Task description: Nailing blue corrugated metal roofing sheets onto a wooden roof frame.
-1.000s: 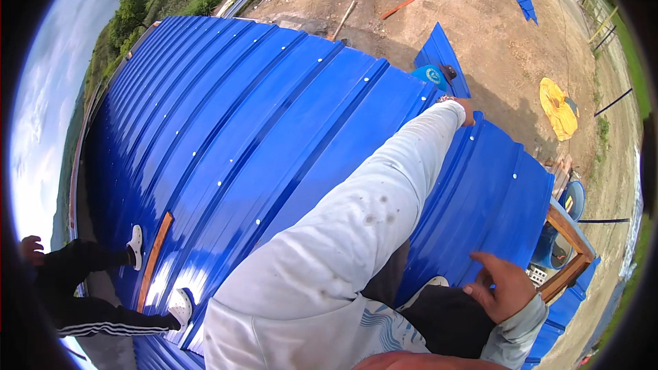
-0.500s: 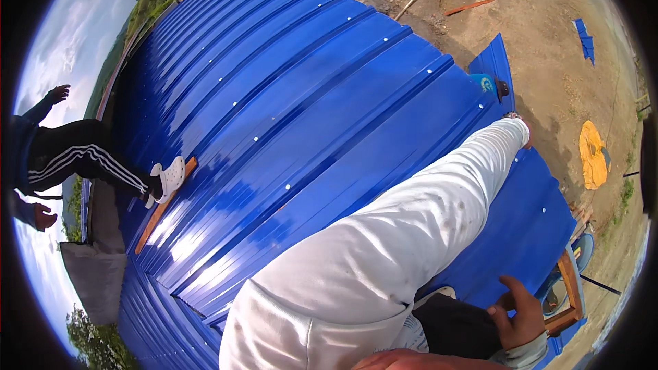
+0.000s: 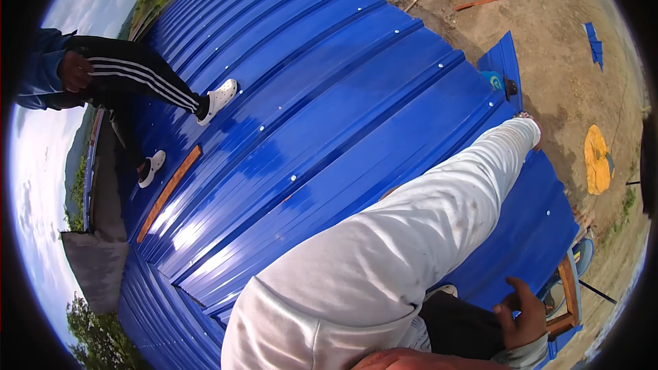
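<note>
My left arm, in a white sleeve, stretches across the blue ribbed metal roof [image 3: 329,164] to its right edge. There my left hand [image 3: 537,133] shows only as a sliver past the cuff, and its fingers are hidden. Just beyond it, a teal object with a black part [image 3: 492,81] lies against an upturned piece of blue sheet [image 3: 506,58]. My right hand [image 3: 524,316] is at the lower right beside my dark-clad leg [image 3: 459,325]. Its thumb and forefinger are bent but apart, with nothing visible between them.
On the left another person in striped black trousers [image 3: 140,72] and white clogs [image 3: 221,101] strides over the roof. A wooden strip [image 3: 168,195] lies on the sheets. Below the roof edge are bare ground, a yellow cloth [image 3: 597,161] and a wooden frame [image 3: 569,291].
The other person has stepped further onto the roof, one foot now past the wooden strip. My view has shifted slightly; both my arms keep nearly the same pose.
</note>
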The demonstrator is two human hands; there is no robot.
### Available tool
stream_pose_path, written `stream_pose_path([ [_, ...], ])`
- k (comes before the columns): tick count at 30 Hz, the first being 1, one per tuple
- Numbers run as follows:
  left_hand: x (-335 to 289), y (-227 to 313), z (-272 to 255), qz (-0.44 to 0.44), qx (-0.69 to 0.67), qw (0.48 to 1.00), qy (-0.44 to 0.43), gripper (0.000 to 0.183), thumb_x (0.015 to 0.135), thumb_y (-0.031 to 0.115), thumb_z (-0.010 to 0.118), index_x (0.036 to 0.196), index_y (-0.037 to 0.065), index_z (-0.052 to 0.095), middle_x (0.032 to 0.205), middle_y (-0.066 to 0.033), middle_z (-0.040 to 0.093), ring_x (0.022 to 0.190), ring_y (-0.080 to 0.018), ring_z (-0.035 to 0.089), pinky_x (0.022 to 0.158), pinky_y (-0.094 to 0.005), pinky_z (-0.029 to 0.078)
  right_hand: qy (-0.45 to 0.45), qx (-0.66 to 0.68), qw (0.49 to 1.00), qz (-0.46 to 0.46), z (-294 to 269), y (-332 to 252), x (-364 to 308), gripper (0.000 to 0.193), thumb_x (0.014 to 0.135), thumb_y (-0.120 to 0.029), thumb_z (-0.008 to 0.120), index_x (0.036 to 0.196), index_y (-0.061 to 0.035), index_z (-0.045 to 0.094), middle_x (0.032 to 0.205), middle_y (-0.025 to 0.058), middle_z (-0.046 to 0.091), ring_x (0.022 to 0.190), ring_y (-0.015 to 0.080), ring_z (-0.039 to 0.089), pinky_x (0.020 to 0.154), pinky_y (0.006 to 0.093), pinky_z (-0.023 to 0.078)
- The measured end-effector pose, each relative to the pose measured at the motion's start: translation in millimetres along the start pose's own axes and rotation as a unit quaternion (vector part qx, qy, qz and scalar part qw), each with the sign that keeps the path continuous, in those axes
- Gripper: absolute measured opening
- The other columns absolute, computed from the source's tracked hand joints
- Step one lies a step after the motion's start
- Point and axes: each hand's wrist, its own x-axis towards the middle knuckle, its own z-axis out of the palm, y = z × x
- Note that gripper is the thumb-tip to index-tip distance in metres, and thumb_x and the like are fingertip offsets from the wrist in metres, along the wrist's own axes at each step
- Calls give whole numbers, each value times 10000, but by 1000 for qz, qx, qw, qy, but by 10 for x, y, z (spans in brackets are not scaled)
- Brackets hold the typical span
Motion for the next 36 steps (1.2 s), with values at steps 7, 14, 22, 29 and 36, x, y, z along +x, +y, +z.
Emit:
stream_pose_path([
  [7,-52,-3,-41,-4,0,1000,9,482,930,506,508,1216,167,696,1239,-87,676,1167,-353,615,968,-546,459,3,-6,1000,20,-7,-50,13,460,806,-95,699,1234,8,563,683,78,600,639,202,605,649,325,478],
  [14,-79,-2,-32,-7,-2,1000,14,481,930,504,511,1221,167,693,1243,-86,674,1168,-351,614,967,-546,461,-61,-22,997,42,-94,-102,-3,466,916,-139,643,1361,-53,534,839,110,655,785,247,647,775,361,516],
  [22,-33,63,-40,-4,-4,1000,20,481,930,502,515,1227,166,689,1248,-85,671,1170,-349,613,967,-547,462,-57,-21,997,51,-62,-87,-22,484,899,-114,669,1360,-55,537,841,114,659,769,249,645,769,358,518],
  [29,-47,70,-49,-2,-1,1000,20,481,930,500,518,1233,166,685,1252,-84,669,1171,-347,612,967,-547,464,-3,0,1000,16,34,4,-37,469,810,-125,709,1233,21,566,681,75,594,637,200,596,649,324,473],
  [36,-112,62,-92,-8,5,1000,25,481,930,499,522,1238,166,682,1256,-82,666,1172,-346,611,966,-548,465,18,-13,1000,-3,51,-17,-51,463,807,-116,711,1228,14,570,681,80,594,635,210,599,652,331,479],
])
